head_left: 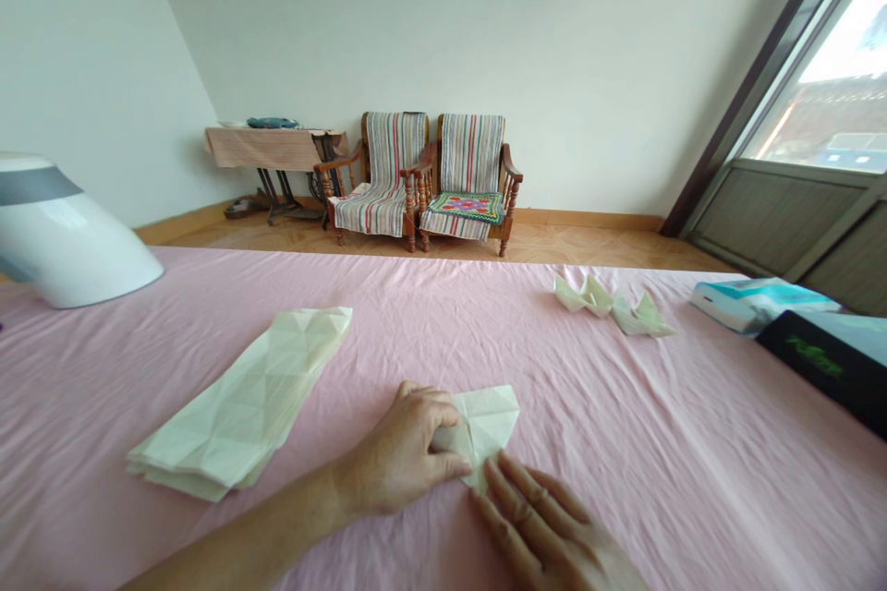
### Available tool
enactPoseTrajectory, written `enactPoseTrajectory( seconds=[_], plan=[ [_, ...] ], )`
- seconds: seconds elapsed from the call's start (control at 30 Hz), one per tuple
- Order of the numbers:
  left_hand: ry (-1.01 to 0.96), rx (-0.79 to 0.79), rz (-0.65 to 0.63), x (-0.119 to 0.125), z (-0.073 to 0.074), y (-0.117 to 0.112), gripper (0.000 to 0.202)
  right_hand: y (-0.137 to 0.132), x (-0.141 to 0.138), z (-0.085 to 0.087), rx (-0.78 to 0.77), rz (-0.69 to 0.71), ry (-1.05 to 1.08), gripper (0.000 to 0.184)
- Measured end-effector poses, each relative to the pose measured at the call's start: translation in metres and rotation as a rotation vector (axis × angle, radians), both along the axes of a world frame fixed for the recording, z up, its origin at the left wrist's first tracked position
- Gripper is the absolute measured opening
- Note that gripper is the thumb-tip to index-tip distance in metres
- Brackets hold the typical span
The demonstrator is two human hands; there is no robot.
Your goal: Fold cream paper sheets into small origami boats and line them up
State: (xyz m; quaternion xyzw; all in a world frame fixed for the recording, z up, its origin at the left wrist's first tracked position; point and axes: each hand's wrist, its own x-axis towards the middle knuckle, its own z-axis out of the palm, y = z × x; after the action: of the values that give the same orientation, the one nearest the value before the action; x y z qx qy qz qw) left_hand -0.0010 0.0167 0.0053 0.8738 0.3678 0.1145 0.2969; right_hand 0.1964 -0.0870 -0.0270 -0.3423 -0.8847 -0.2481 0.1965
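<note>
My left hand [408, 452] is curled over the near left part of a small folded paper [485, 425], thumb and fingers pinching its edge and pressing it down on the pink cloth [430, 323] that covers the counter. My right hand [547, 526] lies flat and open just beside it, fingers stretched out, with the fingertips [495, 471] touching the paper's near corner. It grips nothing. The paper is pale, almost white with a green tint, creased into triangles, and its far end pokes out past my left knuckles.

To the left, well apart from my hands, lies a stack of creased sheets [242, 406] of the same pale colour, long and set on a slant. Farther off on the right sit two small finished paper shapes [613, 305], touching each other, with points standing up. At the right edge I see a blue and white tissue pack [755, 303] and, nearer me, a black box [832, 369] with green lettering that I cannot read. A white rounded appliance [62, 235] stands at the far left.

Beyond the counter two striped wooden chairs [430, 180] stand against the wall, side by side.
</note>
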Motion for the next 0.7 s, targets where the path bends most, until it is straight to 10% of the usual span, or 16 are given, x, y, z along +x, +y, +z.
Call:
enactPoseTrajectory(
  seconds=[0.7],
  plan=[
    [-0.062,-0.115,0.046,-0.012,0.004,0.017,0.015,0.003,0.005,-0.010,0.059,-0.009,0.021,0.031]
  ],
)
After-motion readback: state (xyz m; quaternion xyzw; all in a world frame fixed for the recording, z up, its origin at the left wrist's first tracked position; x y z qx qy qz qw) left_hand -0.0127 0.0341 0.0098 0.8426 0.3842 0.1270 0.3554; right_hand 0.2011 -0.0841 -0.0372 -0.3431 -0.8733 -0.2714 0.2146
